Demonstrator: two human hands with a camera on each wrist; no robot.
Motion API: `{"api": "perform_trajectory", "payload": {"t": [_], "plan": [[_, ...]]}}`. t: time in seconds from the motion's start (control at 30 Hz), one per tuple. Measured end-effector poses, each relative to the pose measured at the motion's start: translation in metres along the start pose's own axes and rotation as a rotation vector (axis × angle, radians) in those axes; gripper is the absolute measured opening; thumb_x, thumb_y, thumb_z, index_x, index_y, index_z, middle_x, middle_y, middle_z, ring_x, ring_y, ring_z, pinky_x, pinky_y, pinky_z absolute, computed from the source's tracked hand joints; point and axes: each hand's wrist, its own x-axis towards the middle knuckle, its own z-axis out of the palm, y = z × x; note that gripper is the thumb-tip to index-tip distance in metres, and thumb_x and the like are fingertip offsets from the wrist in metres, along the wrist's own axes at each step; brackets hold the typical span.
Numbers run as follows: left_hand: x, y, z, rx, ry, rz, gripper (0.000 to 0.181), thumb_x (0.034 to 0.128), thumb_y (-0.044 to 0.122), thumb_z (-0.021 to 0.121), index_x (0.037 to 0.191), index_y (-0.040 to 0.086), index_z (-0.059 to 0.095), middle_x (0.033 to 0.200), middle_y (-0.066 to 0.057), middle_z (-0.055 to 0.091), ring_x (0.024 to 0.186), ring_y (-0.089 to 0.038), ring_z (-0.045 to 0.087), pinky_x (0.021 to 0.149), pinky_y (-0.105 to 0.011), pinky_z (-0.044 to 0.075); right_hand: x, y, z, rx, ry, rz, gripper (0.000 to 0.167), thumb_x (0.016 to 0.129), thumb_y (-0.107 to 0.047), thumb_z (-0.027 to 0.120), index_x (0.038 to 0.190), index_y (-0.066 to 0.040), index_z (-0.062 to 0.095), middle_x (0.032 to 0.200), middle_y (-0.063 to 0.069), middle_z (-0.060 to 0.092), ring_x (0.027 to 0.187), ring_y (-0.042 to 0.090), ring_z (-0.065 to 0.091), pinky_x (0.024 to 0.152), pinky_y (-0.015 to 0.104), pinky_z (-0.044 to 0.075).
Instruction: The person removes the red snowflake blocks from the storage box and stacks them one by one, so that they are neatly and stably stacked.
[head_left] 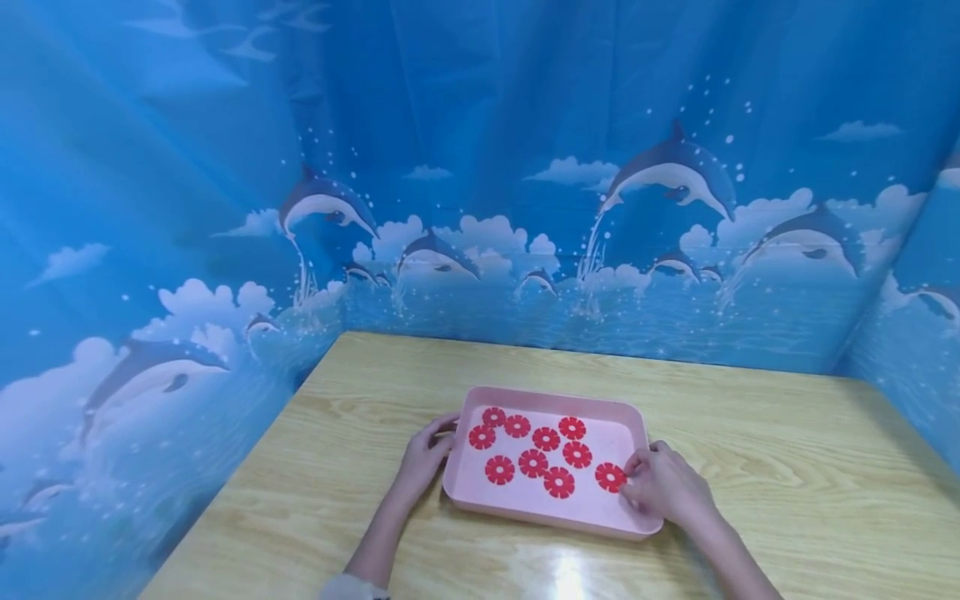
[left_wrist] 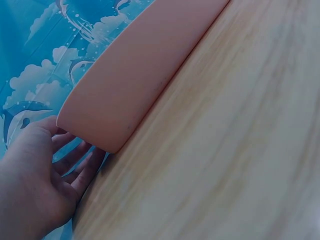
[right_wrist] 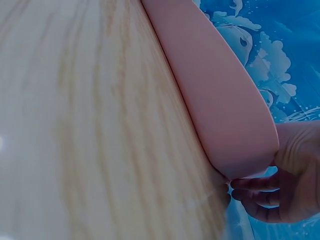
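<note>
A shallow pink tray (head_left: pixel 555 518) rests on the wooden table, holding several red notched discs (head_left: pixel 558 482) with holes in their middles. At the tray's left end, my left hand (head_left: pixel 424 457) grips the rim, thumb over the edge and fingers against the outside, as the left wrist view (left_wrist: pixel 40 175) shows. My right hand (head_left: pixel 667 485) reaches over the right end wall. Its thumb and index fingertip are inside the tray, at the edge of the rightmost red disc (head_left: pixel 611 477). In the right wrist view, the other fingers (right_wrist: pixel 260 197) curl outside the tray; the wall hides the thumb.
Light wood-grain table (head_left: pixel 810 467) surrounds the tray, its left edge sloping toward the back. A blue curtain (head_left: pixel 487 167) printed with dolphins and clouds hangs behind and at both sides. Glare shows on the table in front of the tray.
</note>
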Motion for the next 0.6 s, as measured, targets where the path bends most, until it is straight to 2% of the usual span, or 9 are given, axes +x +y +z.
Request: {"api": "perform_trajectory", "payload": {"t": [0.3, 0.6], "plan": [[0.0002, -0.0003, 0.0009, 0.012, 0.002, 0.004, 0.037, 0.0888, 0.006, 0.054, 0.124, -0.003, 0.052, 0.116, -0.023, 0.054, 0.103, -0.035, 0.054, 0.08, -0.034, 0.052, 0.0008, -0.0003, -0.0013, 0.016, -0.048, 0.015, 0.031, 0.063, -0.028, 0.08, 0.084, -0.012, 0.063, 0.09, 0.007, 0.05, 0.077, 0.022, 0.049, 0.058, 0.037, 0.046], [0.0021, -0.0024, 0.0004, 0.023, 0.004, 0.013, 0.037, 0.0891, 0.005, 0.053, 0.125, -0.004, 0.052, 0.116, -0.024, 0.054, 0.103, -0.036, 0.053, 0.08, -0.034, 0.052, 0.0006, -0.0011, -0.0005, -0.001, -0.014, -0.003, 0.025, 0.063, -0.024, 0.077, 0.08, -0.013, 0.064, 0.09, 0.008, 0.051, 0.076, 0.021, 0.049, 0.056, 0.037, 0.045]]}}
